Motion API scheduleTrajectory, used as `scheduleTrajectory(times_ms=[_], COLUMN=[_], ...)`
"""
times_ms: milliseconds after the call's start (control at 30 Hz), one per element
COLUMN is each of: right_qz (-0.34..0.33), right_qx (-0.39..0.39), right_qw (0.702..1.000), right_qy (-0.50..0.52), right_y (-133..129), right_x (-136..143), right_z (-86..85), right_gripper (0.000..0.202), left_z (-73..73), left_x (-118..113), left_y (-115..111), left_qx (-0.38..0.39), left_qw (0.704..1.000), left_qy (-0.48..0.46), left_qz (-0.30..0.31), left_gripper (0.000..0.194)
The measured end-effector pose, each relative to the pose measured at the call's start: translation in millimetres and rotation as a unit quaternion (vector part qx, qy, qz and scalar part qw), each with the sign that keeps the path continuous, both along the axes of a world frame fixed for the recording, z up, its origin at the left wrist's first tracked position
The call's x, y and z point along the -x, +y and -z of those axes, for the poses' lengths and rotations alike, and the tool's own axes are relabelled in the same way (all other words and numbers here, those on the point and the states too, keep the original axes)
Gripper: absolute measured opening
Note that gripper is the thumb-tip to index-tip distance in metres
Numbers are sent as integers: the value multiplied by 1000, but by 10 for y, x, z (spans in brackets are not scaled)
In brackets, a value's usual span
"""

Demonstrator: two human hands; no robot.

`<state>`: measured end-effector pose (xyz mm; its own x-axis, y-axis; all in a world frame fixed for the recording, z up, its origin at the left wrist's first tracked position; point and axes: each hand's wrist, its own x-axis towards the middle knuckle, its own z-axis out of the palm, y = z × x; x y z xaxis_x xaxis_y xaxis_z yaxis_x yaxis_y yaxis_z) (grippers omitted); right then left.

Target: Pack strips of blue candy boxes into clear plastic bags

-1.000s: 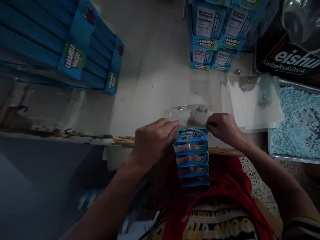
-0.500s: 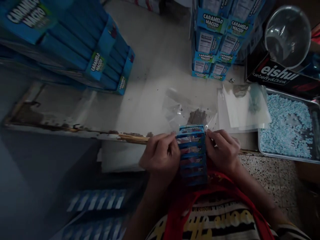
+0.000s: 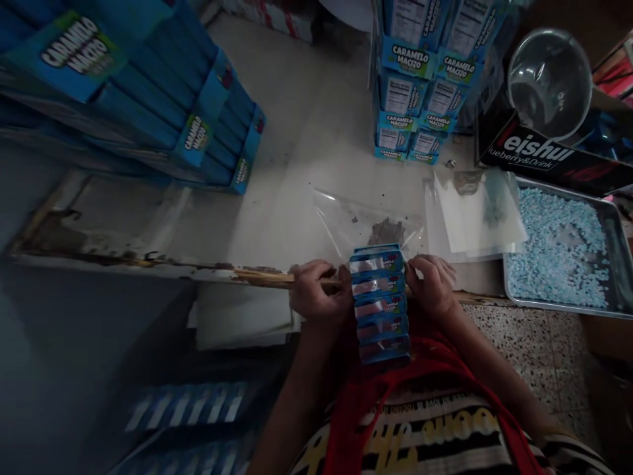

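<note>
White, worn-edged table [image 3: 291,145]: supports a tall stack of blue cardboard cartons [image 3: 163,99] at left and a shallow silver metal tray [image 3: 618,277] of pale-blue pellets [image 3: 548,251] at right. Column of five blue boxes [image 3: 380,307]: located at the front edge, between both hands. Clear plastic film [image 3: 341,214]: spread behind the column. Right hand [image 3: 432,284]: thumb and fingertips together, clamped on the film. Left hand [image 3: 319,290]: fingers curled beside the column — grip cannot be determined.

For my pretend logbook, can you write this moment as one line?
box stack: between hands; left hand: fingers curled; right hand: fingers curled; clear plastic: over table
</note>
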<state>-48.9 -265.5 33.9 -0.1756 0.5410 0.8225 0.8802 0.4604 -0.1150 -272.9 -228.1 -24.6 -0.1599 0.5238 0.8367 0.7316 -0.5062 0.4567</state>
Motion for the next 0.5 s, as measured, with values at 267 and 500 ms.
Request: scheduleTrajectory(times_ms=[267, 500], right_qz=[-1, -59], right_qx=[42, 97], right_qw=[998, 988], right_qy=[35, 103], right_y=[19, -12], right_x=[48, 51], right_z=[157, 218], right_gripper=[9, 16], left_z=[39, 221], left_x=[5, -46], left_y=[-8, -63], left_qx=[183, 237], left_qw=[978, 914], left_qy=[-46, -293], left_qz=[87, 151], left_gripper=[14, 40])
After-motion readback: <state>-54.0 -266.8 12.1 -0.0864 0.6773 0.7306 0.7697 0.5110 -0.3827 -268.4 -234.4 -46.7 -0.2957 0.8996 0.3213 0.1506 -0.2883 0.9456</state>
